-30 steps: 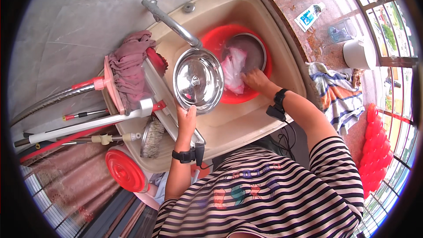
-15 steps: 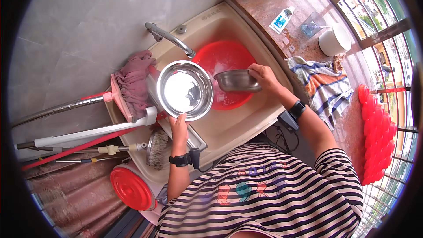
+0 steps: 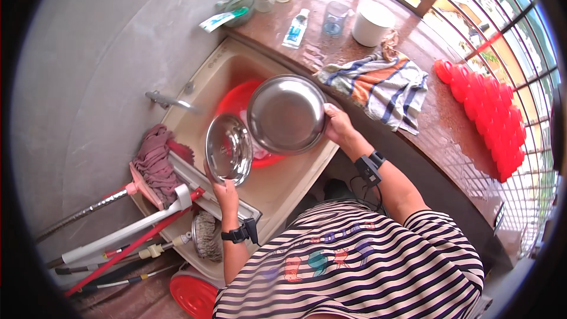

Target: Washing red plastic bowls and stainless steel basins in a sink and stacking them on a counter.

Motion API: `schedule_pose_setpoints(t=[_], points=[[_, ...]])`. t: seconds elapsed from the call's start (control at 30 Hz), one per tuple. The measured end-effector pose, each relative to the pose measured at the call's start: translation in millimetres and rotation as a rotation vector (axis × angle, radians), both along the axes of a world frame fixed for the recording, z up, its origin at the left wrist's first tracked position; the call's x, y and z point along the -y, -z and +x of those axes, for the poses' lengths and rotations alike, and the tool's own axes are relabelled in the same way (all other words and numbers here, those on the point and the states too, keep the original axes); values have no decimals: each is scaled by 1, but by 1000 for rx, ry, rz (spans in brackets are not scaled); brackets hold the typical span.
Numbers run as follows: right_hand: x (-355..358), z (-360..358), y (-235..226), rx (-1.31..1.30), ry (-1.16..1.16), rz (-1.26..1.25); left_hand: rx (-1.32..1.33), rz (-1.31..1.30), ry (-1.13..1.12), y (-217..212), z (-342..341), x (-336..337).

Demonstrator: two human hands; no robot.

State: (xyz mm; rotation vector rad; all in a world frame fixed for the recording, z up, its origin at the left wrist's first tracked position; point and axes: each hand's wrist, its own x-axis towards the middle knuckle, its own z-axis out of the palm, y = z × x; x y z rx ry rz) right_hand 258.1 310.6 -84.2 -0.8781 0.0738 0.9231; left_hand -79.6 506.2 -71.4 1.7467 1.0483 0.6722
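Note:
My left hand (image 3: pixel 226 196) grips the rim of a shiny steel bowl (image 3: pixel 229 149), which is tilted with its hollow inside showing. Held by its right edge in my right hand (image 3: pixel 339 124) is a second steel bowl (image 3: pixel 286 114), its brushed round underside facing up. The two bowls are close together above a red plastic basin (image 3: pixel 231 99), which they partly cover. That basin sits inside a beige sink (image 3: pixel 301 172). A chrome faucet (image 3: pixel 171 101) reaches out over the sink from the wall.
Mop handles and a mauve mop cloth (image 3: pixel 155 153) crowd the sink's left side. A striped towel (image 3: pixel 378 91), toothpaste tube (image 3: pixel 296 28), clear cup (image 3: pixel 335 19) and white tub (image 3: pixel 373 22) lie along the stone counter (image 3: pixel 449 142). Red plastic trays (image 3: pixel 487 112) stand by the barred window.
My right hand has raised its bowl and turned the underside up. The left bowl has tipped from facing up to a slant. The whole view has swung toward the counter.

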Motion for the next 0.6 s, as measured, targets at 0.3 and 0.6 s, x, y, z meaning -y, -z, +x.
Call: schedule_pose_setpoints(t=[0.3, 0.6], points=[[57, -43, -24, -113, 154, -56, 357, -483, -144, 7, 14, 24], [285, -72, -44, -40, 300, 17, 430, -846, 90, -42, 47, 141]])
